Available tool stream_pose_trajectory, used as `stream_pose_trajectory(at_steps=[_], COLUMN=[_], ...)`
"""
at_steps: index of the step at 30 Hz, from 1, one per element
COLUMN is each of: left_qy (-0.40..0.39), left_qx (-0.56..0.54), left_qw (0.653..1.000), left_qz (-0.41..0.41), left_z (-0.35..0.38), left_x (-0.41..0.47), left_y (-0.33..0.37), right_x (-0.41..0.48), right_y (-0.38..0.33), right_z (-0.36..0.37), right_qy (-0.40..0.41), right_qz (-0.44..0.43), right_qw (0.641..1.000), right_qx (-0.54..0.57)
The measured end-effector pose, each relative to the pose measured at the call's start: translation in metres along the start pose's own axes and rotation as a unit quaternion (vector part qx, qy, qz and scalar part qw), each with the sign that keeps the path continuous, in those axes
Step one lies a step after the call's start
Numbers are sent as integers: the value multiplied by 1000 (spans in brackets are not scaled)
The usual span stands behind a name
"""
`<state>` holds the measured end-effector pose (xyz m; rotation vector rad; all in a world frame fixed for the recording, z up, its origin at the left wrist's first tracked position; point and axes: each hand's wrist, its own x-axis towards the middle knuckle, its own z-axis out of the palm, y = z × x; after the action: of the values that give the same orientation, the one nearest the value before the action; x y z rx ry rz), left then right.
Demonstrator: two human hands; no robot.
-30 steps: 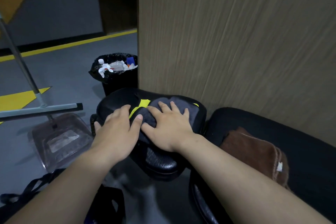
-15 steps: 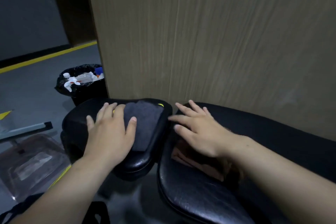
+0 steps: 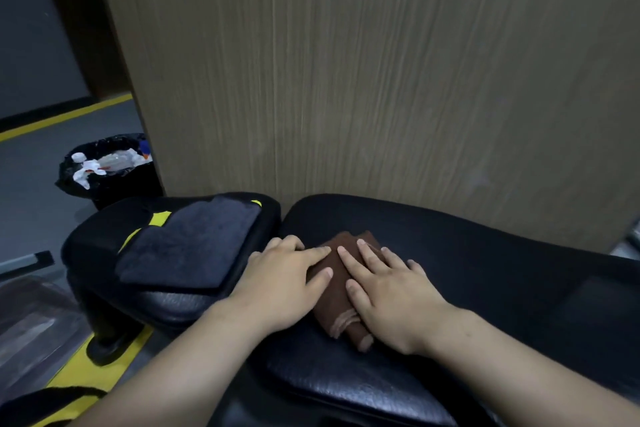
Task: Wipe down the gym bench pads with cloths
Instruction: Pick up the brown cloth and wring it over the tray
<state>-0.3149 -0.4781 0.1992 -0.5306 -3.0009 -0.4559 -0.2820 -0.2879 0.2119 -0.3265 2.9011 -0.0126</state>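
Currently, the folded brown cloth [image 3: 337,291] lies on the long bench pad [image 3: 485,274], pressed flat beneath both hands: left hand [image 3: 284,282] and right hand [image 3: 388,298], fingers extended, neither clenched.

Left hand [image 3: 284,282] and right hand [image 3: 388,295] flat, palms down, fingers straight, side by side.

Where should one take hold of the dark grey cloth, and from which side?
Probably its near right corner, pinched from the right with the left hand: the dark grey cloth lies flat on the small pad, that corner nearest the hand.
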Motion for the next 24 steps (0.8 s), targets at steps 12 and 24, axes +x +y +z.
stream_pose_trajectory(at_steps=[12,24], left_qy=[-55,-61], left_qx=[-17,-33], left_qw=[996,996], left_qz=[62,52], left_z=[14,15], left_x=[22,31], left_y=[51,55], right_x=[-104,-59], right_y=[36,75], right_z=[-17,15], right_qy=[58,118], right_qz=[92,98], right_qw=[992,978], right_qx=[-65,142])
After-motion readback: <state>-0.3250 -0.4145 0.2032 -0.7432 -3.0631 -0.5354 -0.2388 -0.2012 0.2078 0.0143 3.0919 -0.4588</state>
